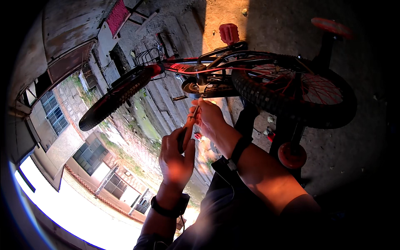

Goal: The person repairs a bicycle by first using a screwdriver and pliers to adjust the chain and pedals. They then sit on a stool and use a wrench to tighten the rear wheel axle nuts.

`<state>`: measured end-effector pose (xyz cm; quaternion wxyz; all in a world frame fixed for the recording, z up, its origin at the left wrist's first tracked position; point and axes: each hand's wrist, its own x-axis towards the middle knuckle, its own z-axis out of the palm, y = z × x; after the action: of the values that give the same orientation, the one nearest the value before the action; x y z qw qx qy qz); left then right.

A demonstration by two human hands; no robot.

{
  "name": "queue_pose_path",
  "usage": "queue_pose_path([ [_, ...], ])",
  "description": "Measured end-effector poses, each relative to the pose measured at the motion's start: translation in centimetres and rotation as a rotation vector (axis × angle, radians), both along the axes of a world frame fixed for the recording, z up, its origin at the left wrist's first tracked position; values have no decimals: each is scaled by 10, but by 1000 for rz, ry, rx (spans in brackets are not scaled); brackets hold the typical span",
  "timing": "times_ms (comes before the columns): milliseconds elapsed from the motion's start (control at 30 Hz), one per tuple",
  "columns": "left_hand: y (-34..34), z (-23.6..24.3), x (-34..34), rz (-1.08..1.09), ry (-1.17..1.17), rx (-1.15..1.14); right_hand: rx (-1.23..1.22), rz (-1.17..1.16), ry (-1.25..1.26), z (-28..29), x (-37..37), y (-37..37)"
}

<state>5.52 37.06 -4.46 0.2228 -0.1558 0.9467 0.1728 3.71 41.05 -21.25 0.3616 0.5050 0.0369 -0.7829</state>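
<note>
Now, left hand (175, 157) wraps a dark-handled tool (182, 141) — right hand (211, 118) nears the bicycle's (202, 78) crank, its grip unclear.

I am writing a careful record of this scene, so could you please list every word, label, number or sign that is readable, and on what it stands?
Bicycle frame: lettering on its red-and-black tube, small and slanted; I do not copy out printed words.
Elsewhere: I can make out no other readable text.
</note>
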Motion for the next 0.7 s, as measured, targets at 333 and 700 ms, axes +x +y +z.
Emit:
queue_pose_path([
  [333, -16, -3, -2, -315, 16, -83, 10, -4, -1, 0, -2, 4],
  [700, -11, -2, 6, -174, -16, -33, -8, -24, 7, -3, 3, 3],
])
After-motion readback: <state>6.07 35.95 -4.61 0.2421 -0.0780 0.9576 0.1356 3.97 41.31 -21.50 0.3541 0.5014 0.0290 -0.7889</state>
